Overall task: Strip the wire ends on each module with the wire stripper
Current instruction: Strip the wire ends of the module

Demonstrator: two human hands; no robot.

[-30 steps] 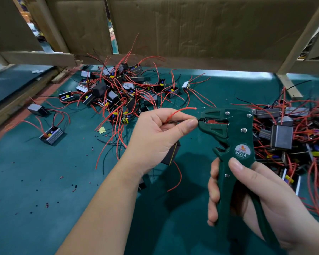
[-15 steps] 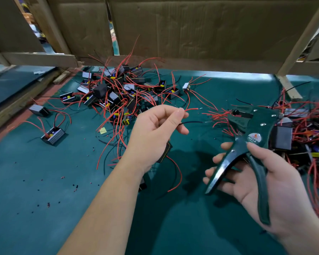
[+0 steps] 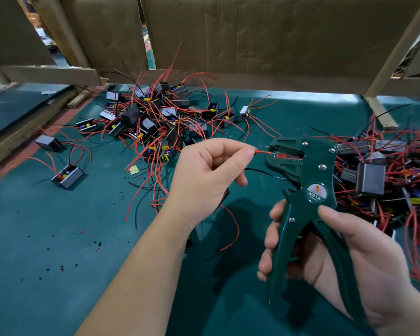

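The left hand [image 3: 204,175] pinches a red wire [image 3: 263,152] between thumb and forefinger, so its fingers [image 3: 246,155] are clamped on the wire just left of the wire stripper [image 3: 308,180]. The short free end of the wire reaches from these fingers to the mouth of the stripper; I cannot tell if the mouth bites it. The right hand [image 3: 349,258] holds the stripper upright, fingers curled round both handles. One heap of modules [image 3: 155,122] lies behind and left of the stripper on the green counter [image 3: 58,238], and a second heap [image 3: 374,175] lies just right of it.
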